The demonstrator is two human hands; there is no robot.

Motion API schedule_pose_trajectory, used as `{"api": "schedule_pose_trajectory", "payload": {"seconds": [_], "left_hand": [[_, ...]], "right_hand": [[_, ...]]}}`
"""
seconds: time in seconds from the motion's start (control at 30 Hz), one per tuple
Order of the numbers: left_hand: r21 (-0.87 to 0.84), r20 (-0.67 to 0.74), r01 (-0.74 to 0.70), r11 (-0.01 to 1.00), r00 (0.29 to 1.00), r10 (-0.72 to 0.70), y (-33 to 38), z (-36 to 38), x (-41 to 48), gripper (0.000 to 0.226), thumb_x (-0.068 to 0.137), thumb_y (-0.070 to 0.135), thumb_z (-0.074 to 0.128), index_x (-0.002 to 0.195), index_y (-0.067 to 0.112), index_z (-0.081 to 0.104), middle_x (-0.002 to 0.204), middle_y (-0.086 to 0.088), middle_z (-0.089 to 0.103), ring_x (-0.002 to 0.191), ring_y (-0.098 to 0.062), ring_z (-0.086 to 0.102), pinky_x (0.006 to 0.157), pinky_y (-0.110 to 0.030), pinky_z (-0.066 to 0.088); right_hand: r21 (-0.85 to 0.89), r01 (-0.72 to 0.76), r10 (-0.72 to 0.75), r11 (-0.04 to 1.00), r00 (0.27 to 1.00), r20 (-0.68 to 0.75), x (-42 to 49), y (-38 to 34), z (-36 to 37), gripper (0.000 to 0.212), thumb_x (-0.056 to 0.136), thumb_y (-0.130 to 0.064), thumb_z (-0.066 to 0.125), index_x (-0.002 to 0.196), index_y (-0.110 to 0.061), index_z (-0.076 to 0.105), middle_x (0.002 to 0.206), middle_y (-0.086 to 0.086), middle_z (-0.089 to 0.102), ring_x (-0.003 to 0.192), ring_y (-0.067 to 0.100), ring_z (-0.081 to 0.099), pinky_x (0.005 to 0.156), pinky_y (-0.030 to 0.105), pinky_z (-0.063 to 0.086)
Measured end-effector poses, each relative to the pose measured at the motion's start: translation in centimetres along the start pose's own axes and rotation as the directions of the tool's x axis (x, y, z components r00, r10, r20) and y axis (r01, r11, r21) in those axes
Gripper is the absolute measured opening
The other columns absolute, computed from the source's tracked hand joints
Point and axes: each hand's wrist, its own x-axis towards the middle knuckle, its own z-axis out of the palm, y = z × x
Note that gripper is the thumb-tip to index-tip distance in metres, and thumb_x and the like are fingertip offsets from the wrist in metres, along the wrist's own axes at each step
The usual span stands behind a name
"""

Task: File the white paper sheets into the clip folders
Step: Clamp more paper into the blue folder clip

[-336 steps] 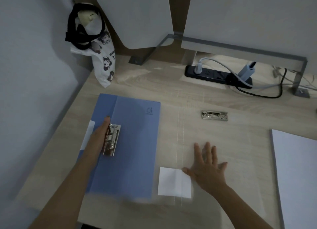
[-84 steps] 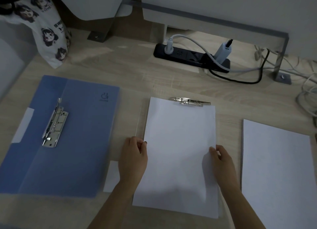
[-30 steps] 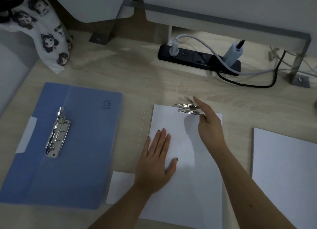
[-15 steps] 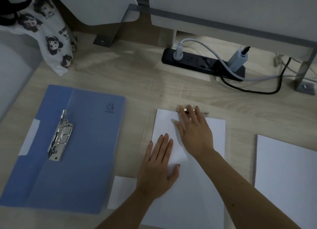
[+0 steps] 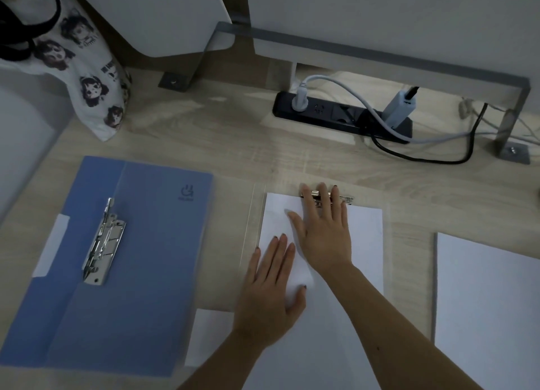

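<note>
A white paper sheet [image 5: 362,243] lies on a clear clip folder [image 5: 251,229] in the middle of the desk. The folder's metal clip [image 5: 344,199] sits over the sheet's top edge. My right hand [image 5: 324,229] lies flat with its fingers spread, the fingertips pressing on that clip. My left hand [image 5: 270,287] rests flat and open on the lower left of the sheet. A blue clip folder [image 5: 152,243] lies open to the left, and its metal clip [image 5: 103,243] has its lever raised. A stack of white sheets [image 5: 488,302] lies at the right.
A black power strip [image 5: 342,116] with plugs and cables lies at the back. A printed tote bag [image 5: 87,77] leans at the back left. Grey metal brackets [image 5: 511,153] stand on the desk at the back. A small white label [image 5: 209,334] lies under the clear folder's lower left.
My right hand has moved from above the clip down onto it, and the clip now lies flat over the sheet's top edge. My left hand stays flat on the sheet.
</note>
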Motion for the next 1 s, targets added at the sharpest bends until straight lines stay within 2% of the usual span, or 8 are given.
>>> {"api": "schedule_pose_trajectory", "payload": {"seconds": [0.1, 0.2, 0.4, 0.53, 0.7, 0.8, 0.9, 1.0], "left_hand": [[-0.009, 0.015, 0.012, 1.0, 1.0, -0.012, -0.1, 0.1, 0.0, 0.064, 0.092, 0.05, 0.032, 0.145, 0.014, 0.028, 0.155, -0.001, 0.022, 0.145, -0.014, 0.013, 0.119, -0.036, 0.009], [-0.01, 0.023, 0.009, 1.0, 1.0, -0.009, 0.0, -0.1, -0.1, 0.063, 0.093, 0.046, 0.029, 0.146, 0.014, 0.023, 0.157, -0.001, 0.016, 0.146, -0.014, 0.008, 0.118, -0.036, 0.008], [0.088, -0.008, 0.006, 0.996, 1.0, -0.006, 0.3, 0.3, -0.3, 0.057, 0.091, 0.032, 0.033, 0.143, 0.009, 0.029, 0.153, -0.008, 0.027, 0.143, -0.019, 0.017, 0.116, -0.041, 0.014], [0.125, -0.052, 0.029, 0.992, 0.998, -0.022, 4.1, 0.5, -0.3, 0.051, 0.092, 0.02, 0.026, 0.139, 0.004, 0.037, 0.149, -0.011, 0.035, 0.14, -0.022, 0.021, 0.116, -0.042, 0.009], [0.044, 0.098, -0.242, 0.969, 0.967, 0.237, 13.9, 2.6, 0.0, 0.053, 0.098, 0.03, 0.011, 0.141, 0.008, 0.034, 0.152, -0.005, 0.031, 0.143, -0.017, 0.019, 0.111, -0.039, 0.016], [0.093, 0.177, -0.362, 0.927, 0.923, 0.343, 19.0, 4.6, 0.3, 0.057, 0.098, 0.036, 0.013, 0.14, 0.006, 0.036, 0.15, -0.008, 0.035, 0.141, -0.022, 0.026, 0.109, -0.041, 0.02], [0.156, 0.226, -0.345, 0.925, 0.924, 0.307, 21.4, 6.6, 0.7, 0.067, 0.096, 0.049, 0.016, 0.141, 0.003, 0.033, 0.151, -0.012, 0.031, 0.142, -0.025, 0.024, 0.114, -0.045, 0.023], [0.138, 0.252, -0.278, 0.951, 0.938, 0.237, 21.5, 7.9, 0.8, 0.073, 0.094, 0.056, 0.02, 0.143, 0.003, 0.027, 0.153, -0.013, 0.025, 0.143, -0.025, 0.019, 0.114, -0.04, 0.023]], "right_hand": [[0.225, -0.002, -0.002, 0.974, 1.0, 0.018, -0.6, 0.7, -1.1, 0.071, 0.085, -0.063, 0.009, 0.146, -0.028, 0.018, 0.158, 0.005, 0.009, 0.146, 0.02, -0.003, 0.116, 0.031, -0.002], [0.392, -0.045, 0.052, 0.919, 0.999, -0.008, -2.4, 2.4, -2.5, 0.055, 0.095, -0.048, 0.026, 0.145, -0.026, 0.022, 0.156, 0.002, 0.02, 0.144, 0.015, 0.013, 0.116, 0.028, 0.01], [0.4, -0.188, 0.242, 0.897, 0.966, -0.088, -8.7, 10.9, -5.1, 0.044, 0.095, -0.029, 0.042, 0.136, -0.014, 0.042, 0.142, 0.009, 0.042, 0.131, 0.025, 0.038, 0.105, 0.031, 0.029], [0.383, -0.396, 0.467, 0.835, 0.877, -0.111, -13.9, 18.2, -6.8, 0.039, 0.094, -0.021, 0.046, 0.13, -0.009, 0.049, 0.134, 0.016, 0.049, 0.122, 0.031, 0.046, 0.1, 0.035, 0.034], [0.397, -0.587, 0.681, 0.705, 0.717, -0.148, -18.7, 24.4, -8.0, 0.039, 0.09, -0.013, 0.053, 0.127, -0.001, 0.05, 0.129, 0.028, 0.05, 0.115, 0.042, 0.049, 0.098, 0.048, 0.04], [0.394, -0.642, 0.737, 0.658, 0.656, -0.161, -20.3, 27.1, -8.2, 0.038, 0.088, -0.01, 0.054, 0.125, 0.001, 0.051, 0.121, 0.03, 0.054, 0.108, 0.043, 0.053, 0.092, 0.049, 0.043], [0.438, -0.684, 0.791, 0.583, 0.602, -0.112, -21.0, 29.0, -8.4, 0.034, 0.087, -0.007, 0.052, 0.12, 0.0, 0.054, 0.111, 0.027, 0.058, 0.103, 0.042, 0.053, 0.09, 0.047, 0.042], [0.468, -0.684, 0.8, 0.559, 0.594, -0.088, -20.9, 29.8, -8.5, 0.011, 0.084, -0.004, 0.054, 0.088, 0.003, 0.061, 0.079, 0.021, 0.061, 0.084, 0.039, 0.059, 0.074, 0.038, 0.042]]}}
